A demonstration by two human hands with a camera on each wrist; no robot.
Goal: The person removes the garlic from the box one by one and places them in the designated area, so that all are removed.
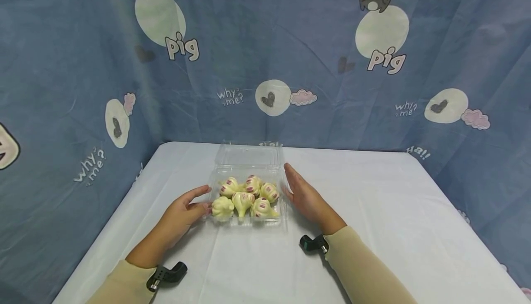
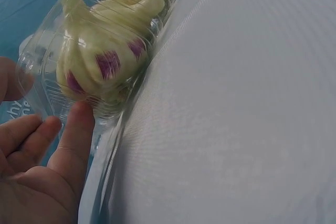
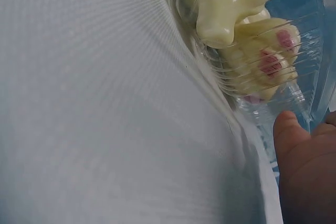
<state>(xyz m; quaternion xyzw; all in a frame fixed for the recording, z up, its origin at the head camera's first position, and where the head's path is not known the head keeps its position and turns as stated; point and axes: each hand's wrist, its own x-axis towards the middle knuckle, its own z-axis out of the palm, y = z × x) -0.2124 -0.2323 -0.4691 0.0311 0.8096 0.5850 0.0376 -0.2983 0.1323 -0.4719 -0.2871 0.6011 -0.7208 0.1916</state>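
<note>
A clear plastic clamshell box lies on the white table with its lid folded back away from me. Inside sit several pale garlic bulbs with purple patches, in two rows. My left hand is at the box's left side, fingers spread; in the left wrist view its thumb touches the clear wall beside a bulb. Along the right side stands my right hand, fingers straight. In the right wrist view its thumb is close to the wall; contact is hard to tell.
White cloth covers the table. Blue printed fabric hangs behind it and along the left and right sides. A black wrist strap with a small device is on each forearm.
</note>
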